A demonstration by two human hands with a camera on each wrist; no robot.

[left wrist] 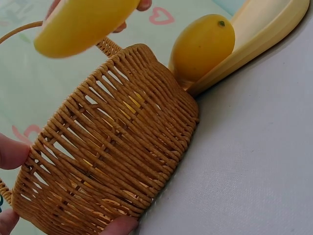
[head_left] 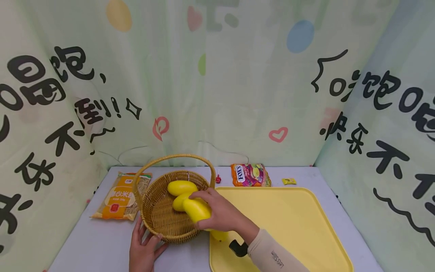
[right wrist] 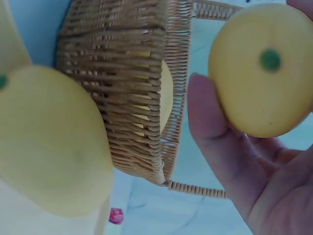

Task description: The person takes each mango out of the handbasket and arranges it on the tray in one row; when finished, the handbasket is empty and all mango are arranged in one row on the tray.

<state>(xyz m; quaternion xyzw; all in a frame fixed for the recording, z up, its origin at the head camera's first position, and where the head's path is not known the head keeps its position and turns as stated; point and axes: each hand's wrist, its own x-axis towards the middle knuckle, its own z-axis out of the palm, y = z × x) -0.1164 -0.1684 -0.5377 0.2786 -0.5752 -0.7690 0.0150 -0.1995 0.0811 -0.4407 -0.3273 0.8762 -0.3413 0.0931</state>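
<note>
My right hand (head_left: 222, 211) grips a yellow mango (head_left: 196, 211) over the right rim of a round wicker basket (head_left: 159, 223). Seen from the right wrist, that mango (right wrist: 264, 78) shows a green stem spot, and the thumb lies along its side. Inside the basket lie two more mangoes, one further back (head_left: 181, 187) and one partly hidden (head_left: 179, 203). My left hand (head_left: 144, 245) holds the basket at its front left, thumb at the rim. Another mango (left wrist: 204, 49) rests on the yellow tray's edge beside the basket, mostly covered by my right hand in the head view.
The yellow tray (head_left: 282, 223) takes up the table's right side. An orange-labelled food bag (head_left: 117, 200) lies left of the basket. Along the back are a red lollipop (head_left: 218, 178), a Fox's candy bag (head_left: 250, 175) and a small yellow packet (head_left: 289, 181). The basket's tall handle (head_left: 180, 155) arches upward.
</note>
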